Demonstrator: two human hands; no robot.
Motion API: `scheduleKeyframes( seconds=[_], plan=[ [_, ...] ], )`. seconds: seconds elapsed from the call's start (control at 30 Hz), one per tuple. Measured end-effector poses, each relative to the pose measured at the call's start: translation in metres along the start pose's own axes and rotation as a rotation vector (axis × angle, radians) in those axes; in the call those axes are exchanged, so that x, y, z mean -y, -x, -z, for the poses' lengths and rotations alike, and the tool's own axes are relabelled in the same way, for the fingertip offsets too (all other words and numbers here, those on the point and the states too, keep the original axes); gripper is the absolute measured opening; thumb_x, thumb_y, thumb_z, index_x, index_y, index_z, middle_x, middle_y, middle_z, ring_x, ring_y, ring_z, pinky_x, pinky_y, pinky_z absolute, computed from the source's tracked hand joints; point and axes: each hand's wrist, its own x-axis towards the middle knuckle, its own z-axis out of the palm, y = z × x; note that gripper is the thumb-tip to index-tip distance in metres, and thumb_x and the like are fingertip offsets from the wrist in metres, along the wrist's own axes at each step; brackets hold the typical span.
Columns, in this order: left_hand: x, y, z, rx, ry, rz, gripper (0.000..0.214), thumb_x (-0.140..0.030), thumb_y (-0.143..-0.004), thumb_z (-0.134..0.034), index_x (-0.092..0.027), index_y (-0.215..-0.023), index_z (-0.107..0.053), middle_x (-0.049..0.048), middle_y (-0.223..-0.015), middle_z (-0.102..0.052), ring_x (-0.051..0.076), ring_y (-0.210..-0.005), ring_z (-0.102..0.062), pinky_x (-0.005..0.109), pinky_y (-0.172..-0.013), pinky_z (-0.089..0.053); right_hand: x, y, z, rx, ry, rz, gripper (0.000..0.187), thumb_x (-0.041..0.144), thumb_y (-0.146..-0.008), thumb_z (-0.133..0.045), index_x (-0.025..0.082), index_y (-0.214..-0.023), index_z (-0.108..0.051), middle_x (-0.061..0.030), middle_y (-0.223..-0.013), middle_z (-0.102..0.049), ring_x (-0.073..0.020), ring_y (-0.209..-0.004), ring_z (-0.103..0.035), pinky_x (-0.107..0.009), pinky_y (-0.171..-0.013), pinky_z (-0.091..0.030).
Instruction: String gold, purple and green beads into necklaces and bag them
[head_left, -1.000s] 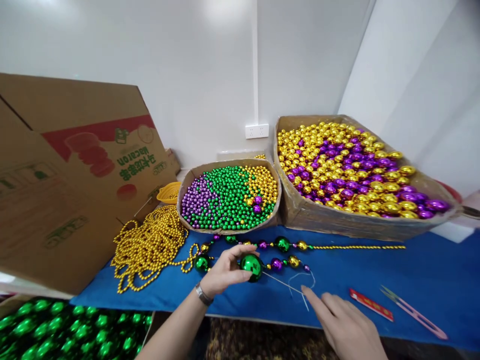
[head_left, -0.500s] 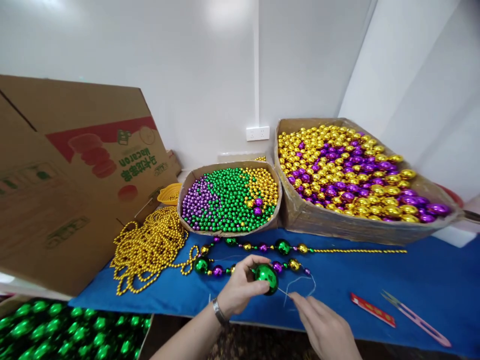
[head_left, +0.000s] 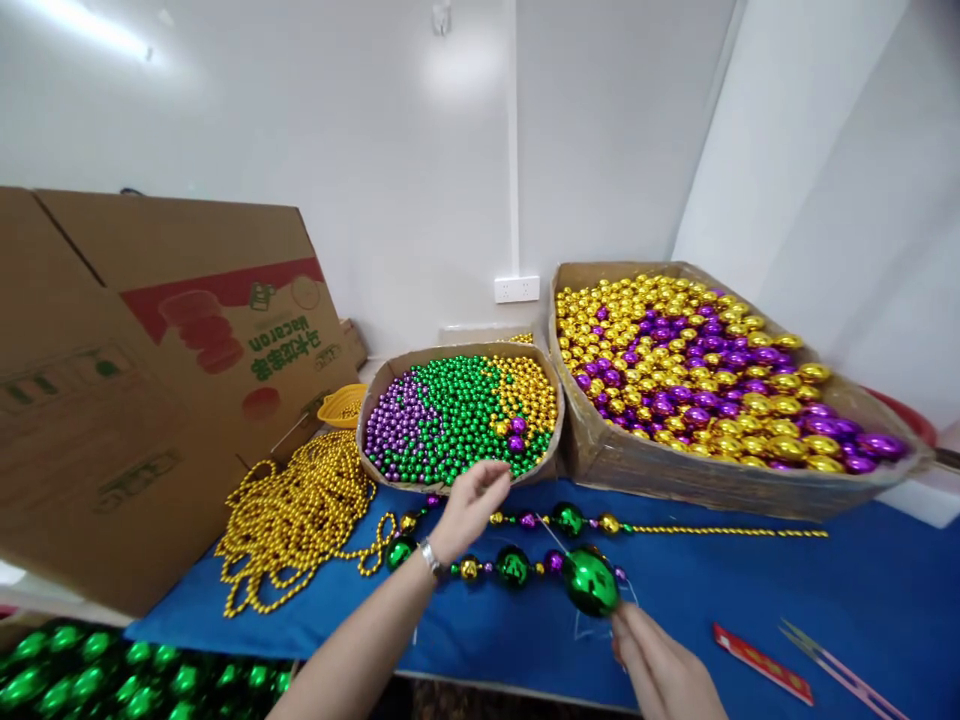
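My right hand (head_left: 656, 655) is closed, fingertips pinching the near end of a needle (head_left: 552, 536). A large shiny green ball (head_left: 590, 582) is threaded on that needle, its thin tip sticking out on the far side. Thread loops beside the ball. My left hand (head_left: 472, 508) reaches over the front rim of a box of small beads (head_left: 459, 410), thumb and fingers slightly apart, with nothing visible between them. Beneath both hands lies a string of green, gold and purple beads (head_left: 513, 567) of mixed sizes, partly hidden by my left wrist.
A larger box (head_left: 615, 450) of gold and purple balls stands at right. Gold bead strands (head_left: 300, 510) are heaped at left, beside a cardboard carton (head_left: 187, 400) and a yellow basket (head_left: 330, 408). A red packet (head_left: 761, 663) and pink-handled tweezers (head_left: 840, 672) lie at right on the blue cloth.
My left hand has let go of the green ball and moved up to the bead box. The ball has shifted right with the needle in my right hand.
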Motion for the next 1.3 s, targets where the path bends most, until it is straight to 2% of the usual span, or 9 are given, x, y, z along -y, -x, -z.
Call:
scheduleKeyframes(
  seconds=[0.07,0.13,0.3,0.47,0.67,0.73,0.87,0.93,1.3],
  plan=[
    [0.011,-0.026,0.017,-0.038,-0.449,-0.047,0.026,-0.029,-0.086,-0.049,-0.019,-0.105,-0.062,0.0102,-0.1,-0.064,0.023,-0.093,-0.057,0.034,-0.081,-0.045,-0.004,0.0,0.004,-0.049,0.021,0.031,0.018,0.027,-0.095,-0.033,0.024,-0.09,-0.05,-0.0024,-0.071,-0.065,-0.0112,-0.057,-0.064,-0.014,-0.053,-0.05],
    [0.024,-0.047,0.029,0.018,-0.65,-0.054,0.02,-0.021,-0.079,-0.055,-0.019,-0.096,-0.066,0.0104,-0.096,-0.064,0.026,-0.095,-0.055,0.038,-0.086,-0.041,-0.008,0.0,0.006,-0.078,0.04,0.048,0.018,0.027,-0.095,-0.033,0.023,-0.09,-0.05,-0.0028,-0.072,-0.066,-0.0112,-0.058,-0.065,-0.014,-0.053,-0.05],
    [0.044,-0.067,0.036,0.157,-0.741,-0.037,0.01,-0.014,-0.071,-0.06,-0.02,-0.07,-0.067,0.0095,-0.08,-0.062,0.026,-0.09,-0.053,0.037,-0.085,-0.04,-0.012,0.004,0.003,-0.057,0.043,-0.026,0.02,0.029,-0.095,-0.033,0.023,-0.086,-0.05,-0.0024,-0.068,-0.063,-0.0117,-0.056,-0.062,-0.016,-0.053,-0.049],
    [0.048,-0.066,0.035,0.156,-0.725,-0.049,0.011,-0.01,-0.07,-0.058,-0.018,-0.071,-0.066,0.0097,-0.076,-0.058,0.027,-0.092,-0.052,0.039,-0.086,-0.039,-0.011,0.005,0.002,-0.04,0.016,-0.07,0.023,0.032,-0.095,-0.032,0.022,-0.086,-0.05,-0.0029,-0.069,-0.062,-0.0119,-0.057,-0.061,-0.017,-0.053,-0.048],
    [0.037,-0.049,0.023,0.046,-0.538,-0.028,0.023,-0.024,-0.082,-0.052,-0.015,-0.099,-0.064,0.0093,-0.092,-0.063,0.019,-0.08,-0.059,0.033,-0.076,-0.047,-0.007,0.004,0.004,-0.033,0.042,-0.064,0.024,0.029,-0.095,-0.031,0.022,-0.086,-0.051,-0.0022,-0.068,-0.062,-0.0124,-0.058,-0.062,-0.018,-0.054,-0.047],
    [0.031,-0.038,0.013,0.034,-0.293,0.04,0.028,-0.031,-0.083,-0.052,-0.013,-0.103,-0.062,0.0091,-0.089,-0.066,0.018,-0.078,-0.062,0.03,-0.072,-0.049,-0.006,0.005,0.003,-0.033,0.051,-0.067,0.024,0.029,-0.095,-0.031,0.021,-0.087,-0.052,-0.0028,-0.069,-0.062,-0.0124,-0.059,-0.062,-0.018,-0.055,-0.047],
    [0.021,-0.019,-0.004,0.024,0.459,0.262,0.031,-0.031,-0.074,-0.068,-0.011,-0.097,-0.066,0.0105,-0.091,-0.068,0.019,-0.08,-0.065,0.03,-0.073,-0.051,-0.004,0.005,0.0,-0.016,0.045,-0.068,0.022,0.028,-0.094,-0.033,0.022,-0.085,-0.051,-0.0019,-0.067,-0.062,-0.012,-0.056,-0.061,-0.018,-0.052,-0.046],
    [0.016,-0.011,-0.011,0.041,0.622,0.321,0.03,-0.029,-0.071,-0.072,-0.011,-0.094,-0.067,0.0107,-0.092,-0.068,0.017,-0.077,-0.065,0.028,-0.072,-0.051,-0.003,0.004,-0.002,-0.018,0.052,-0.051,0.021,0.028,-0.094,-0.033,0.022,-0.085,-0.051,-0.0012,-0.066,-0.062,-0.0123,-0.054,-0.061,-0.019,-0.051,-0.045],
    [0.006,0.008,-0.028,0.054,0.743,0.369,0.025,-0.025,-0.069,-0.075,-0.011,-0.089,-0.069,0.0072,-0.081,-0.067,0.014,-0.071,-0.064,0.026,-0.067,-0.05,-0.011,0.006,-0.009,-0.024,0.231,0.042,0.024,0.023,-0.095,-0.031,0.021,-0.093,-0.055,-0.0043,-0.076,-0.067,-0.0154,-0.064,-0.066,-0.023,-0.056,-0.048]
  ],
)
